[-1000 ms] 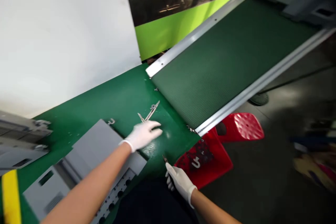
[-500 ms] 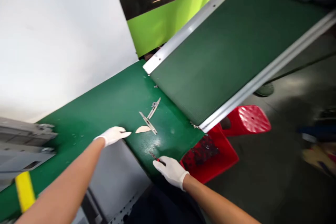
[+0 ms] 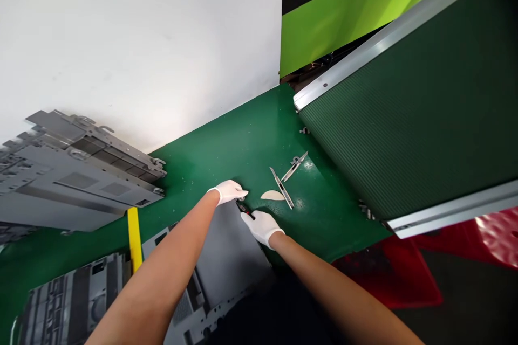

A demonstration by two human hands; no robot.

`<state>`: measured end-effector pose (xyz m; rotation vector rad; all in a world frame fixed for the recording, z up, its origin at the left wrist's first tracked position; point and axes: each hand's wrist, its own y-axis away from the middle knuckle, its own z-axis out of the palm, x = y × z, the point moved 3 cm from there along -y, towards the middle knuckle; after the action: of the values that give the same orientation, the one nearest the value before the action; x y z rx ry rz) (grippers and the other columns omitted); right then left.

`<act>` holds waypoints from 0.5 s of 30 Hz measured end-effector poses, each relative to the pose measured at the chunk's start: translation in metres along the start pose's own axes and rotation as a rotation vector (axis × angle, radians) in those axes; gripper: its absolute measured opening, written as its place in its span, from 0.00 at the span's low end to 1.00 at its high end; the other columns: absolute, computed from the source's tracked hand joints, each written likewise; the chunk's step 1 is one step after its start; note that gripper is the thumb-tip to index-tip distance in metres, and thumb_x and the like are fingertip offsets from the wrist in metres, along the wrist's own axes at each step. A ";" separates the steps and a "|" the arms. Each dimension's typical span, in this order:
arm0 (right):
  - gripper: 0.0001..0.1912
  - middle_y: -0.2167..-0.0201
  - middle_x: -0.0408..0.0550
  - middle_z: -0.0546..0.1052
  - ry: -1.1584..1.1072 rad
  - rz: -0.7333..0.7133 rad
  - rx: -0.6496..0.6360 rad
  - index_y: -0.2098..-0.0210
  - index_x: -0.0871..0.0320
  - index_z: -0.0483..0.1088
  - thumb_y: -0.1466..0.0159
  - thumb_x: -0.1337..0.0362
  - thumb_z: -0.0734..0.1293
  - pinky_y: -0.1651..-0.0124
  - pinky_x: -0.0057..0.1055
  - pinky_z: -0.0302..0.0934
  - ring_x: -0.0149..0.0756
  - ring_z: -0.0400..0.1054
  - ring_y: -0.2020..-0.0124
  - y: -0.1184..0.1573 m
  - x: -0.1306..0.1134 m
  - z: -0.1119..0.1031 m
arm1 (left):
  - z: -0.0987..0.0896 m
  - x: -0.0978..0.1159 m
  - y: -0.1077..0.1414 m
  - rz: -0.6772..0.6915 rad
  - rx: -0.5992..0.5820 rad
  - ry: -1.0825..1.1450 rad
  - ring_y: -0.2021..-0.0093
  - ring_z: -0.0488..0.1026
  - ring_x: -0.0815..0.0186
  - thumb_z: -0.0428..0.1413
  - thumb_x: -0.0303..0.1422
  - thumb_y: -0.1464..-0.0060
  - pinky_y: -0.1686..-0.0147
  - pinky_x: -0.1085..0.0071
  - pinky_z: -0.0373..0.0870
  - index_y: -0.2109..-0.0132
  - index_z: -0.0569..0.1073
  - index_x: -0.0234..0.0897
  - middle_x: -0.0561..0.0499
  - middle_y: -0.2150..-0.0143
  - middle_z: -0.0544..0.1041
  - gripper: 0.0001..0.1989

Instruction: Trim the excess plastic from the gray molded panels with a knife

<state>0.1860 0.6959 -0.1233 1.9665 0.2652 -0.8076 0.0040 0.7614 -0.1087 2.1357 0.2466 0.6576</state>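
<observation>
I have both white-gloved hands together near the middle of the frame, at the upper corner of a grey panel point(image 3: 229, 253) that runs down toward the lower edge. My left hand point(image 3: 229, 192) has its fingers drawn in close beside a small metallic bit point(image 3: 242, 199) at that corner; I can't tell whether they actually pinch it. My right hand point(image 3: 261, 226) is closed around a small dark tool with red on it point(image 3: 245, 209), its tip pointing up and left toward my left fingertips. Just right of my hands, on the green tabletop point(image 3: 210, 151), lie a pale half-moon piece point(image 3: 272, 195) and a slim, pointed metal piece point(image 3: 281, 187), with a similar metal piece point(image 3: 295, 166) slanting just above it. At left stand more grey housings point(image 3: 81, 183), and a yellow strip point(image 3: 135, 237) sits between them and my left forearm. A ribbed green belt point(image 3: 404, 113) with metal rails fills the right side, and a red bin point(image 3: 421, 280) shows below it, lower right.
</observation>
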 end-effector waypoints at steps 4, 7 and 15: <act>0.35 0.55 0.63 0.79 0.019 -0.005 -0.009 0.57 0.61 0.75 0.32 0.38 0.51 0.53 0.38 0.61 0.52 0.73 0.53 -0.007 -0.006 0.002 | 0.000 -0.004 -0.002 0.015 -0.017 0.079 0.65 0.74 0.64 0.55 0.50 0.47 0.64 0.71 0.66 0.66 0.82 0.38 0.49 0.63 0.83 0.21; 0.35 0.56 0.62 0.79 0.040 -0.007 -0.006 0.58 0.60 0.75 0.32 0.38 0.50 0.52 0.38 0.61 0.51 0.73 0.53 -0.012 -0.006 0.003 | 0.000 -0.005 -0.003 -0.007 -0.015 0.076 0.66 0.74 0.64 0.56 0.51 0.48 0.65 0.71 0.66 0.66 0.82 0.38 0.49 0.64 0.83 0.21; 0.34 0.57 0.60 0.79 0.079 0.005 0.013 0.59 0.56 0.73 0.32 0.38 0.48 0.51 0.41 0.61 0.52 0.73 0.52 -0.015 -0.006 0.008 | -0.001 -0.006 0.001 -0.032 -0.004 0.122 0.66 0.73 0.64 0.57 0.52 0.50 0.68 0.71 0.65 0.67 0.82 0.38 0.49 0.64 0.82 0.21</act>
<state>0.1708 0.6980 -0.1329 2.0134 0.3017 -0.7312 -0.0013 0.7592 -0.1099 2.0862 0.3446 0.7706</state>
